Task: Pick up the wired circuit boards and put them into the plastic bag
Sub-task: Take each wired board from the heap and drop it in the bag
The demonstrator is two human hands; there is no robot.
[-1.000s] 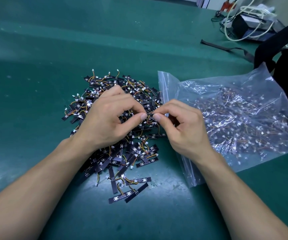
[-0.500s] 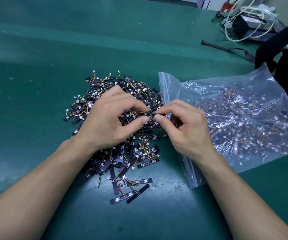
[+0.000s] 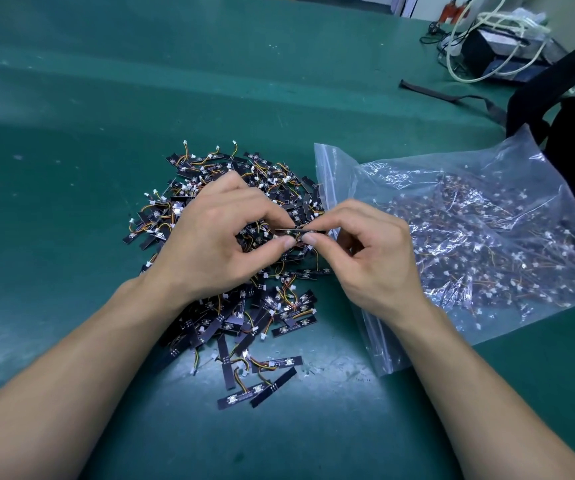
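Two bare hands meeting at the middle of a green matted desk [image 3: 71,174], seen from above. The left hand [image 3: 216,237] and the right hand [image 3: 365,258] each pinching, thumb against forefinger, one end of a single thin black wired circuit board [image 3: 301,231], held level just above a heaped pile of small black circuit boards [image 3: 272,188] with orange and yellow wires and white plugs. Just right of the pile, a clear zip-top plastic bag [image 3: 334,174], lying flat, part-filled with many more boards, zip edge facing the pile; mouth open or closed, impossible to tell. Probably freeing this board from tangled neighbours. Best done gently: draw along the wire, not across; shake off any clinging plug; then let go with the left and carry rightward into the bag.
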